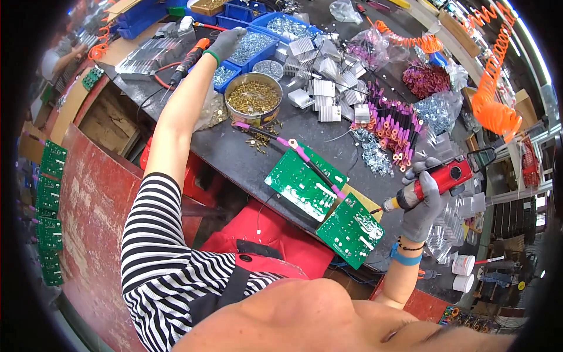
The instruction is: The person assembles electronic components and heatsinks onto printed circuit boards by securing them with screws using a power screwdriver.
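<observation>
My left hand (224,44), in a grey glove, is stretched far out over the blue bins of small screws (252,46). Its fingers are pressed together; what they hold, if anything, is too small to make out. A red power screwdriver (444,177) is gripped in my gloved right hand (423,202), its tip pointing left at the boards' right edge. Two green circuit boards, one farther (293,183) and one nearer (350,233), lie at the table's front edge. Across them runs a black cable (316,170) with purple sleeves and ring ends.
A round tin of brass screws (253,98) stands behind the boards, with some spilled beside it. Farther back lie piled silver heat sinks (328,82) and bundled purple-ended cables (393,126). Another screwdriver (190,61) rests at left. An orange coiled hose (495,108) hangs at right.
</observation>
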`<state>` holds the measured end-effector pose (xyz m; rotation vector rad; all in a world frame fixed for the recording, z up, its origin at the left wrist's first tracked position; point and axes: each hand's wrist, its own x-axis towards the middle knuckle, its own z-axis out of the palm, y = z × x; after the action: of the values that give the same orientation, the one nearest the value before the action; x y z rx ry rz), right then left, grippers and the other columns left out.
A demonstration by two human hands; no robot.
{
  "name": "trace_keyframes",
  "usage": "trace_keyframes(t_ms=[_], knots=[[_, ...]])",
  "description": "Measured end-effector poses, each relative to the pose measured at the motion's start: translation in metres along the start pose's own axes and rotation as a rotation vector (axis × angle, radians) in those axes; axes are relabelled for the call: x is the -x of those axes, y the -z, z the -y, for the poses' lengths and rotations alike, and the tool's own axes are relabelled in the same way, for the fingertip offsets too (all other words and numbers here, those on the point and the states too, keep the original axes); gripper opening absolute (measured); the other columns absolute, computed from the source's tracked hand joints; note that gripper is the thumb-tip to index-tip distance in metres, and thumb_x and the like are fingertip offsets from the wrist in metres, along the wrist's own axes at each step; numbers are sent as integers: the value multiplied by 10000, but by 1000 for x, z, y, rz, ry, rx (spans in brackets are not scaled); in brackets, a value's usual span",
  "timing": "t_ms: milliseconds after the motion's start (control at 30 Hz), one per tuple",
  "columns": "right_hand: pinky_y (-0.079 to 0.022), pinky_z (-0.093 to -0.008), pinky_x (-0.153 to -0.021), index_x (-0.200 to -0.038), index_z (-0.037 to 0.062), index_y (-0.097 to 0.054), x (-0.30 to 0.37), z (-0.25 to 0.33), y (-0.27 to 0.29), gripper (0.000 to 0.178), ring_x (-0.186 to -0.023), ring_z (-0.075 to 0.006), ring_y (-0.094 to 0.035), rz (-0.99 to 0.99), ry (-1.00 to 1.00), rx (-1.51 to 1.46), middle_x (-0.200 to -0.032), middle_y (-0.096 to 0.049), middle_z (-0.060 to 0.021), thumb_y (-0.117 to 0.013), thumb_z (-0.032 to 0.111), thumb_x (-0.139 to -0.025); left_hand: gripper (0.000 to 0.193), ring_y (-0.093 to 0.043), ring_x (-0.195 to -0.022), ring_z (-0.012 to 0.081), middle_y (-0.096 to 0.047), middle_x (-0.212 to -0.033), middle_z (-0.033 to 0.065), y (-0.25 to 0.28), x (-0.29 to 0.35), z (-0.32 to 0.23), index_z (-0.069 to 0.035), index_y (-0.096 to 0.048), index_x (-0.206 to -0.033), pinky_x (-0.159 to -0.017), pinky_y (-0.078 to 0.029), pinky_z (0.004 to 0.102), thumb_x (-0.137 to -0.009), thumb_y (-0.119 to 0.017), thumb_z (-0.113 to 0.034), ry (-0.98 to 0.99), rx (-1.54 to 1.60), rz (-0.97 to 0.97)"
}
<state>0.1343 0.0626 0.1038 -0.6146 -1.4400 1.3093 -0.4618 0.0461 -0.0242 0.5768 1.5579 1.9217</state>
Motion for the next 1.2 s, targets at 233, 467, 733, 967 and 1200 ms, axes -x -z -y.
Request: trace_keyframes(t_ms=[233, 467, 733, 967, 1200], knots=[[-515, -298, -684, -1142, -30, -541, -10, -11, -1, 356, -780, -196, -611, -18, 3, -27, -934, -613, -121, -602, 105, -819, 657, -566, -1121, 228, -540, -1397, 151, 12, -25, 17, 26, -448, -1419, -977, -410, 276, -769, -534, 66, -314, -155, 34], [-515, -303, -682, -1148, -23, -537, -4, -9, -1, 362, -767, -197, -605, -30, -2, -1, -932, -607, -117, -596, 99, -812, 586, -491, -1173, 123, -613, -1140, 31, -4, -22, 5, -32, -463, -1418, -1031, -320, 339, -870, -626, -160, -68, 209, 3], [-517, -302, -686, -1159, -20, -537, -3, -10, -1, 365, -763, -196, -604, -53, 4, 7, -939, -611, -118, -595, 102, -820, 308, -677, -988, 258, -706, -1100, 120, -78, 30, -8, -73, -686, -1118, -884, -516, 349, -833, -692, -188, -425, -1452, 520], [-520, -306, -694, -1157, -22, -539, -1, -10, -2, 362, -776, -203, -611, -57, -13, -21, -943, -618, -113, -590, 94, -817, 283, -648, -1073, 356, -673, -1126, 214, -114, 44, 17, -24, -702, -1060, -893, -527, 430, -797, -693, -128, -247, -1957, 499], [-525, -332, -684, -1116, 15, -552, 2, -4, -2, 310, -765, -204, -629, -32, -30, -124, -929, -630, -107, -595, 23, -809, 285, -635, -1110, 357, -655, -1193, 195, -113, 35, 25, -55, -672, -1134, -927, -522, 430, -855, -624, -93, -256, -1838, 433]])
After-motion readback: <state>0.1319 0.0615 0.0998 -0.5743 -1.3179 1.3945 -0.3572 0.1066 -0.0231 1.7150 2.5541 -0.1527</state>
